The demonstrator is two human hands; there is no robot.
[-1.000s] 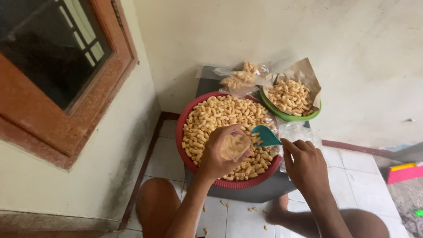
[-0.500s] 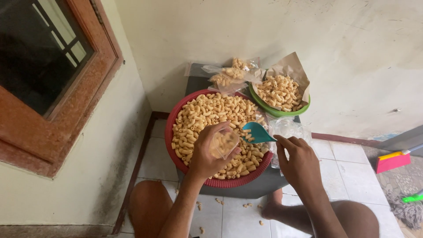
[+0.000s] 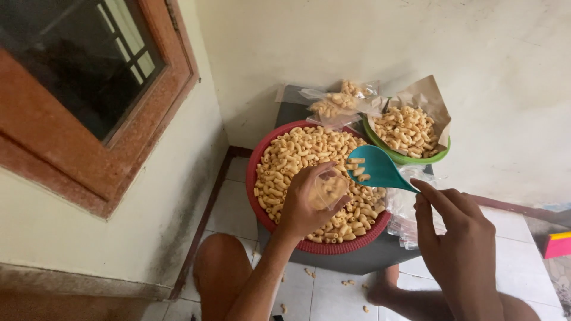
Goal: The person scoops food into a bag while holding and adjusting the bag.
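Observation:
A red basket [image 3: 259, 159] full of pale macaroni-shaped snacks sits on a low dark table [image 3: 363, 259]. My left hand [image 3: 303, 202] holds a small clear plastic bag [image 3: 329, 189] open above the basket. My right hand [image 3: 458, 244] grips the handle of a teal scoop [image 3: 376, 168], which carries a few snack pieces and points at the bag's mouth.
A green bowl [image 3: 416, 158] lined with brown paper holds more snacks at the back right. Filled clear bags [image 3: 336, 102] lie behind the basket, and more plastic bags [image 3: 405, 209] lie to the right. A wooden window frame [image 3: 146, 125] is on the left wall. Crumbs dot the tiled floor [image 3: 321, 291]. My knees are below.
My right hand has lifted the teal scoop out of the snacks and brought it toward the bag in my left hand. The view has shifted slightly.

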